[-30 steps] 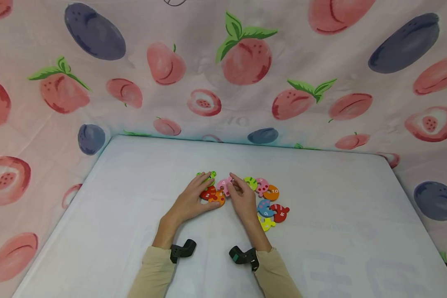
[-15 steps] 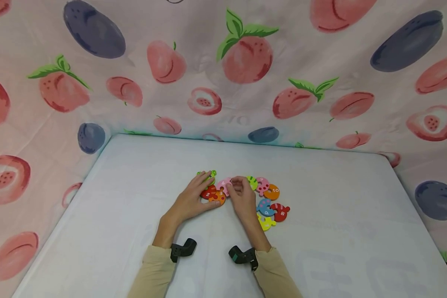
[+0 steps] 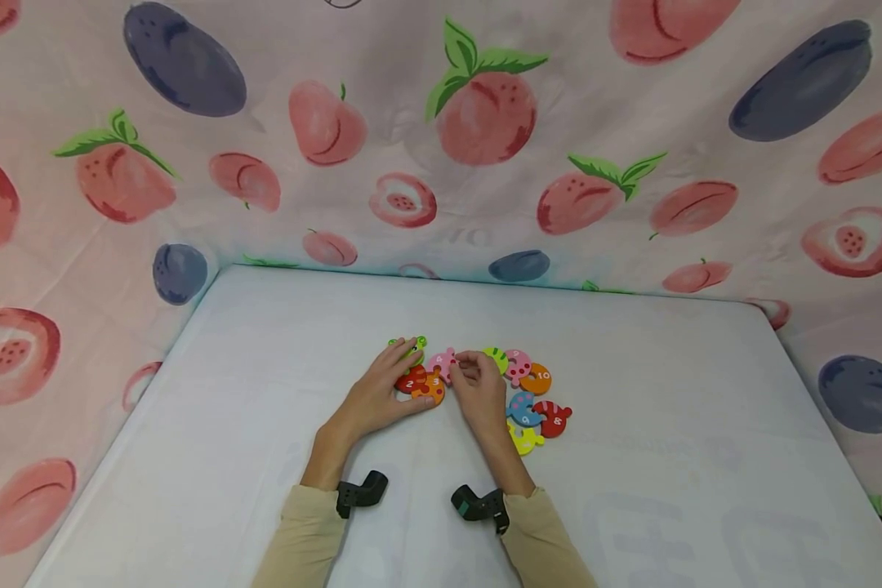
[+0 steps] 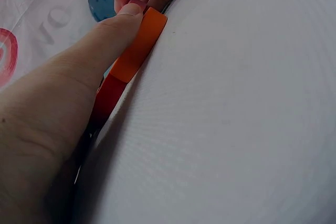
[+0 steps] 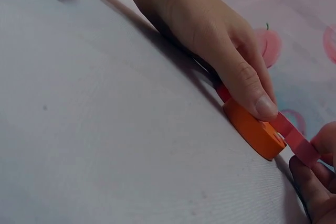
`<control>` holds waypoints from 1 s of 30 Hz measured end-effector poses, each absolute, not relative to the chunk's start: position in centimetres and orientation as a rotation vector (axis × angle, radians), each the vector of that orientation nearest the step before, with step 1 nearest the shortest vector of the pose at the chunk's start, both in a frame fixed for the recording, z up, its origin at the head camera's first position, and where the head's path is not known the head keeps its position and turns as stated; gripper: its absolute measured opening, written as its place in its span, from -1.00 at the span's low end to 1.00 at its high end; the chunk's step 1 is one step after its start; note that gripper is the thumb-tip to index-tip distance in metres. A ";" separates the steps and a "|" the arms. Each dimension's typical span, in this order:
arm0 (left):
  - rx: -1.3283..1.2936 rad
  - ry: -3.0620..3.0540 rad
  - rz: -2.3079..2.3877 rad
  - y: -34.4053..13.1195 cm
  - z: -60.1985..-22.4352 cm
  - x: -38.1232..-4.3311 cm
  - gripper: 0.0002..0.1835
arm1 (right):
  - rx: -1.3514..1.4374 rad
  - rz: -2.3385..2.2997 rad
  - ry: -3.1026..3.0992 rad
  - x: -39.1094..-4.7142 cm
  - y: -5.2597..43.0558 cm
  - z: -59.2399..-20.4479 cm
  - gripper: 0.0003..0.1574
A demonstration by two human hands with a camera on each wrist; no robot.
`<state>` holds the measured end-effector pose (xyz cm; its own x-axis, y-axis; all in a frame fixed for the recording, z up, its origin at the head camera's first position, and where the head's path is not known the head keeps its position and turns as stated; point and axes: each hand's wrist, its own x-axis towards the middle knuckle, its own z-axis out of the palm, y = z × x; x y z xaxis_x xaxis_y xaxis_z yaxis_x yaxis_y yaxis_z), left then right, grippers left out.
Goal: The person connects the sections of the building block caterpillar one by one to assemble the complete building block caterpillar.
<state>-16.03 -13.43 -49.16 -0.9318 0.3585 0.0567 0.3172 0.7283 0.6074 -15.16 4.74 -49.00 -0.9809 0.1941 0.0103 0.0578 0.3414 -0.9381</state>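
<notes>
My left hand (image 3: 375,390) lies with spread fingers over a row of joined, numbered puzzle pieces. Its fingers cover part of the green piece with a frog-like head (image 3: 415,360) and reach by the red piece marked 2 (image 3: 412,381). In the right wrist view, the left thumb presses on top of the orange piece (image 5: 252,132), which is marked 3. My right hand (image 3: 481,400) pinches the pink piece marked 4 (image 3: 443,364) between thumb and fingertips. That pink piece (image 5: 299,142) meets the orange one at its edge.
Right of the right hand lie loose pieces: lime green (image 3: 496,359), spotted pink (image 3: 518,367), orange 10 (image 3: 536,378), blue (image 3: 523,408), red (image 3: 553,420) and yellow (image 3: 527,442). The right forearm partly covers some. Fruit-patterned cloth (image 3: 404,200) hangs behind the white table (image 3: 265,327).
The right index finger, raised a second ago, has bent down onto the pink piece, which has turned slightly. My left hand has kept its place.
</notes>
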 end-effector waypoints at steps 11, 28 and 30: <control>0.561 2.862 0.987 -13.4 -49.1 -16.1 -0.11 | -0.233 1.708 -2.491 -15.3 4.8 -49.2 -0.70; 0.545 2.854 0.989 -13.4 -49.0 -15.9 -0.12 | -0.228 1.653 -2.520 -14.9 4.6 -48.8 -0.70; 0.549 2.859 0.987 -13.4 -49.0 -15.9 -0.12 | -0.222 1.645 -2.523 -14.9 4.6 -48.9 -0.70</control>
